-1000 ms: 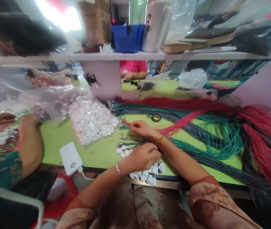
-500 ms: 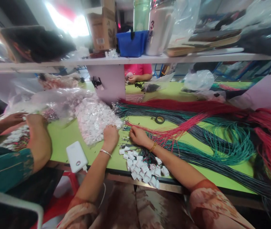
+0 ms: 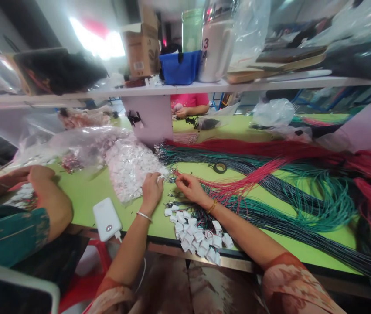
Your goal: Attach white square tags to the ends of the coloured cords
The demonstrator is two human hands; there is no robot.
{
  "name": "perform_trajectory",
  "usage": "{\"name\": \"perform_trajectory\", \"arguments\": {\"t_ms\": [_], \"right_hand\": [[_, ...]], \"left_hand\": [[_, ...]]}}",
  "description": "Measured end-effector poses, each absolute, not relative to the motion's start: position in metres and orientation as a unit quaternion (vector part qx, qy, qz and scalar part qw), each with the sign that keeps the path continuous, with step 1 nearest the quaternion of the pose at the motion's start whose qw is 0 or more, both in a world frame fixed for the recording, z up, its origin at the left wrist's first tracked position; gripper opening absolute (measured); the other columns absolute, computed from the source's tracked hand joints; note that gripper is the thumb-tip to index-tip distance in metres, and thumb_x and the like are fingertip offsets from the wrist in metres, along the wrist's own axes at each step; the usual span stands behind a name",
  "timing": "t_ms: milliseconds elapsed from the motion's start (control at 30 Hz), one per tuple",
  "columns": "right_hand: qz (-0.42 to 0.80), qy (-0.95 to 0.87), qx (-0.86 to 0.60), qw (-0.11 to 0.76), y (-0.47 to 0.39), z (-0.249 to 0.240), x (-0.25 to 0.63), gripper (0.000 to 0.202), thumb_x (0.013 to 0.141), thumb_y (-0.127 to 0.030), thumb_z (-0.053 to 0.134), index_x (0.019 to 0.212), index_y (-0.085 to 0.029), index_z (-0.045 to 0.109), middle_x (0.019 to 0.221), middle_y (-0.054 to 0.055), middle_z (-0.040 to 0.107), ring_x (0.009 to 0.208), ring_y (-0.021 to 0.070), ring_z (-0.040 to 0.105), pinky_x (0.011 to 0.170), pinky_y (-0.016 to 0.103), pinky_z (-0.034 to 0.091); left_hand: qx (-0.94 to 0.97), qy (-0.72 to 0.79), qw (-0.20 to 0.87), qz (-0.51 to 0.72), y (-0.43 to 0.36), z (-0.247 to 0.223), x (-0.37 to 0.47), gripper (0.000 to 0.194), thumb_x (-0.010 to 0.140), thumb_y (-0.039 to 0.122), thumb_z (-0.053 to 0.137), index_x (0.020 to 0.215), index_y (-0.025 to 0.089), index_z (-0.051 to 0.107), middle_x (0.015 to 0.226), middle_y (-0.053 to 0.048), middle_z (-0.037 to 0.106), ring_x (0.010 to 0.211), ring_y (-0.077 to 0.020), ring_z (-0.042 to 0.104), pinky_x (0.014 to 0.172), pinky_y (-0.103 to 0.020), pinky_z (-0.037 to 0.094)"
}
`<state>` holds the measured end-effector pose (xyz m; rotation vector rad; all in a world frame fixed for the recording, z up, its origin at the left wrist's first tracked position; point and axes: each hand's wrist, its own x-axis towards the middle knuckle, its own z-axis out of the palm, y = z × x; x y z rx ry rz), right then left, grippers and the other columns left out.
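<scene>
My left hand (image 3: 152, 190) is closed beside the clear bag of white plastic connectors (image 3: 128, 168), with a small white piece, which looks like one of these connectors, at its fingertips. Just to its right, my right hand (image 3: 191, 189) has thumb and forefinger pinched together by the metal-tipped ends of the red wires (image 3: 231, 185); whatever is in that pinch is too small to make out. Below it, green and black wires (image 3: 253, 209) run off to the right. Near the table edge lies a pile of white connectors with wires attached (image 3: 198, 235).
A white power bank (image 3: 107, 219) with a cable lies left of my arm. A roll of black tape (image 3: 219, 167) sits among the wire bundles. At the left a co-worker's arm (image 3: 52, 196) rests on the table. A shelf (image 3: 107, 92) with a blue bin (image 3: 180, 67) spans the back.
The view has shifted slightly. My right hand's fingers have lifted and straightened a little, and my left fingers have moved a little at the bag's edge. Both hands stay close together.
</scene>
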<state>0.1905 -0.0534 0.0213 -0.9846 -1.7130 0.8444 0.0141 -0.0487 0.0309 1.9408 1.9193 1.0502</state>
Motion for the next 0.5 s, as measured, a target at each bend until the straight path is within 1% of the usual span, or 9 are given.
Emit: {"name": "perform_trajectory", "arguments": {"t_ms": [67, 133, 200, 233, 300, 367, 500], "right_hand": [[0.339, -0.704, -0.403, 0.476, -0.055, 0.023, 0.191, 0.014, 0.082, -0.027, 0.051, 0.073, -0.017, 0.055, 0.067, -0.001, 0.056, 0.060, 0.0111, 0.046, 0.059, 0.023, 0.038], [0.315, -0.713, -0.407, 0.476, -0.057, 0.026, 0.192, 0.011, 0.080, -0.026, 0.051, 0.073, -0.017, 0.054, 0.066, -0.001, 0.055, 0.059, 0.0112, 0.045, 0.058, 0.023, 0.037], [0.276, -0.724, -0.416, 0.477, -0.059, 0.028, 0.193, 0.009, 0.079, -0.024, 0.051, 0.073, -0.018, 0.054, 0.067, 0.000, 0.055, 0.060, 0.0119, 0.045, 0.058, 0.023, 0.037], [0.256, -0.729, -0.420, 0.476, -0.059, 0.029, 0.194, 0.008, 0.079, -0.023, 0.051, 0.074, -0.018, 0.054, 0.067, 0.000, 0.055, 0.061, 0.0123, 0.046, 0.059, 0.023, 0.037], [0.226, -0.736, -0.429, 0.472, -0.059, 0.031, 0.195, 0.006, 0.078, -0.022, 0.051, 0.074, -0.018, 0.053, 0.069, 0.001, 0.056, 0.064, 0.0130, 0.046, 0.060, 0.024, 0.037], [0.208, -0.742, -0.434, 0.467, -0.058, 0.031, 0.195, 0.006, 0.078, -0.022, 0.051, 0.073, -0.019, 0.053, 0.070, 0.001, 0.056, 0.064, 0.0133, 0.046, 0.061, 0.024, 0.036], [0.183, -0.752, -0.436, 0.459, -0.056, 0.031, 0.195, 0.007, 0.078, -0.021, 0.051, 0.072, -0.019, 0.052, 0.068, 0.001, 0.056, 0.064, 0.0134, 0.046, 0.062, 0.024, 0.035]], "left_hand": [[0.592, 0.614, 0.256, 0.456, -0.048, 0.034, 0.020, 0.016, 0.081, 0.032, 0.060, 0.082, 0.017, 0.065, 0.077, -0.004, 0.057, 0.067, -0.0146, 0.050, 0.063, -0.026, 0.038], [0.491, 0.555, 0.440, 0.508, -0.046, 0.037, 0.028, 0.021, 0.077, 0.036, 0.066, 0.073, 0.016, 0.060, 0.065, 0.000, 0.052, 0.055, -0.0097, 0.043, 0.054, -0.023, 0.034], [0.389, 0.487, 0.582, 0.523, -0.043, 0.040, 0.036, 0.026, 0.070, 0.035, 0.073, 0.070, 0.015, 0.056, 0.063, 0.002, 0.052, 0.050, -0.0061, 0.041, 0.050, -0.020, 0.032], [0.351, 0.458, 0.627, 0.524, -0.042, 0.041, 0.040, 0.028, 0.066, 0.033, 0.076, 0.070, 0.014, 0.055, 0.064, 0.002, 0.052, 0.050, -0.0050, 0.041, 0.049, -0.019, 0.033], [0.304, 0.423, 0.676, 0.521, -0.041, 0.042, 0.044, 0.029, 0.063, 0.027, 0.079, 0.071, 0.014, 0.054, 0.064, 0.003, 0.053, 0.049, -0.0041, 0.043, 0.048, -0.017, 0.035], [0.285, 0.409, 0.695, 0.518, -0.040, 0.043, 0.045, 0.029, 0.062, 0.024, 0.080, 0.072, 0.014, 0.054, 0.062, 0.003, 0.053, 0.048, -0.0036, 0.044, 0.047, -0.017, 0.036], [0.298, 0.407, 0.678, 0.534, -0.042, 0.039, 0.047, 0.034, 0.058, 0.027, 0.083, 0.073, 0.014, 0.056, 0.063, 0.003, 0.055, 0.048, -0.0031, 0.045, 0.047, -0.016, 0.037]]}}
